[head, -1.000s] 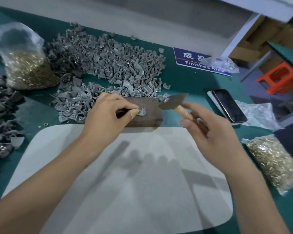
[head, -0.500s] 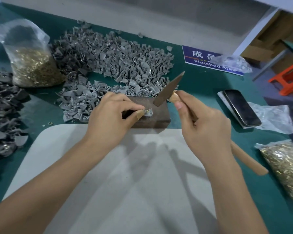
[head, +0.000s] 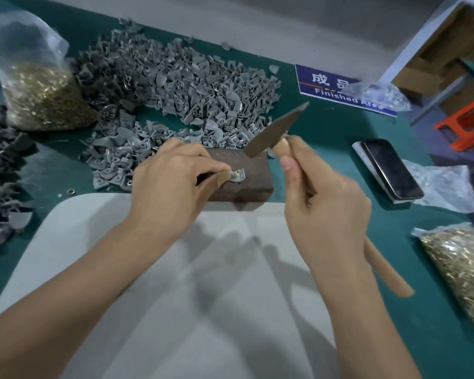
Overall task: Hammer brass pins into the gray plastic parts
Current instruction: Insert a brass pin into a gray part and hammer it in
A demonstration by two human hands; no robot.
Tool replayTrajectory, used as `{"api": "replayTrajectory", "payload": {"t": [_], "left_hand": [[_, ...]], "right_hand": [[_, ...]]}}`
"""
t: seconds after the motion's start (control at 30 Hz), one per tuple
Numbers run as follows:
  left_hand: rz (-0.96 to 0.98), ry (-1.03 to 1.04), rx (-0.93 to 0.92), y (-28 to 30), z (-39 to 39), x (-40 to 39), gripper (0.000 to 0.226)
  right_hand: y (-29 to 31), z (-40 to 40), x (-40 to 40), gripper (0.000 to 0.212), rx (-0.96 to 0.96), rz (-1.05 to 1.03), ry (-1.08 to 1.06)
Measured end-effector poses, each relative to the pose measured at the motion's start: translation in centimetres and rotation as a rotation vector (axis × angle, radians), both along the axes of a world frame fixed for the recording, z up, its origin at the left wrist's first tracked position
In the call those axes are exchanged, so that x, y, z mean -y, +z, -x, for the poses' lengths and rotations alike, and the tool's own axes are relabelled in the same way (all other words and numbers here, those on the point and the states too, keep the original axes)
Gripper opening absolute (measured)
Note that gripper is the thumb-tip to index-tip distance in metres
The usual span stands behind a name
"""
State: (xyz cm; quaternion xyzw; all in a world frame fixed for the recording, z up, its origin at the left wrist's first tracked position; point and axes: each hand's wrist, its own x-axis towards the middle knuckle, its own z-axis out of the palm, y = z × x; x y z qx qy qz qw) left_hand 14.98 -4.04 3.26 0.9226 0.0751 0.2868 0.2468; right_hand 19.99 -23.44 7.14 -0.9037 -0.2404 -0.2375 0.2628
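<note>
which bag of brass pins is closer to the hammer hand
The bag of brass pins at the table's right edge, beside the right hand; the other sits far left.

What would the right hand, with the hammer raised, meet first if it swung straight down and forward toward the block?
Probably the gray plastic part with its brass pin, pinched by the left hand on the dark block. The right hand holds the hammer above it; depth is uncertain, and the left hand's fingertips sit close by.

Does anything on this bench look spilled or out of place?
One brass ring lies alone on the green mat, strayed from the bags. A phone sits among the work supplies.
</note>
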Motion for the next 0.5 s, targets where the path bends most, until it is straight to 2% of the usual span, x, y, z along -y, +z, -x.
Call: {"api": "replayTrajectory", "payload": {"t": [0.1, 0.23, 0.37, 0.5], "left_hand": [[0.018, 0.023, -0.006, -0.09, 0.01, 0.03, 0.012], [0.043, 0.009, -0.012, -0.09, -0.09, -0.12, 0.012], [0.047, 0.029, -0.016, -0.14, -0.07, -0.12, 0.010], [0.084, 0.007, -0.028, -0.29, -0.14, -0.32, 0.011]], "right_hand": [[-0.19, 0.14, -0.08, 0.027, -0.028, 0.114, 0.017], [0.15, 0.21, 0.19, 0.029, 0.054, -0.054, -0.035], [-0.06, 0.41, -0.31, 0.025, 0.023, 0.117, 0.028], [0.04, 0.42, -0.01, 0.027, 0.078, -0.044, -0.027]]}}
